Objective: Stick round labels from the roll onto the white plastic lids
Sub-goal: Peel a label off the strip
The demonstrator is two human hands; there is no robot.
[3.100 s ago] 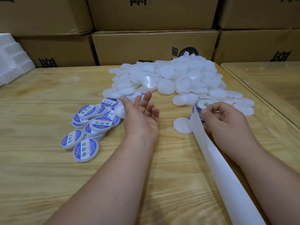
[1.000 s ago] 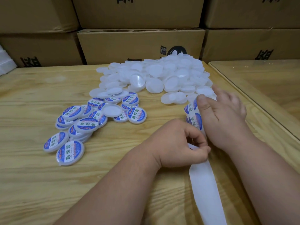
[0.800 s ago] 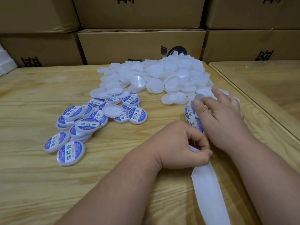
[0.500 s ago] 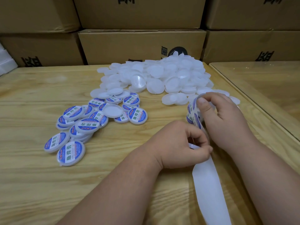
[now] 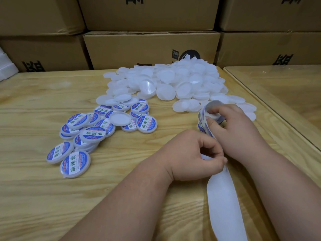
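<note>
Stacked cardboard boxes (image 5: 149, 49) with black printing fill the top of the frame, behind a pale wooden bench (image 5: 34, 197) that takes up the rest. A second bench top (image 5: 286, 87) with a glossy surface sits at the upper right, just beside the first. Upper centre, a loose heap of plain white plastic lids (image 5: 173, 80) spreads across the bench. To its lower left, at centre left of the frame, lies a smaller cluster of labelled lids (image 5: 93, 134), each bearing a round blue-and-white sticker with green characters; one unlabelled lid (image 5: 119, 118) rests among them. At centre right, the right hand (image 5: 238, 129) grips the label roll (image 5: 206, 117), fingers curled over its top and thumb pressed on the side facing the camera. Just below it, the left hand (image 5: 194, 155) is curled, thumb and fingertips pinching the strip where it leaves the roll. From that pinch, the bare white backing paper (image 5: 224, 206) trails down over the bench to the bottom edge of the frame, between the two forearms. A white foam block (image 5: 5, 66) shows at the far left edge.
</note>
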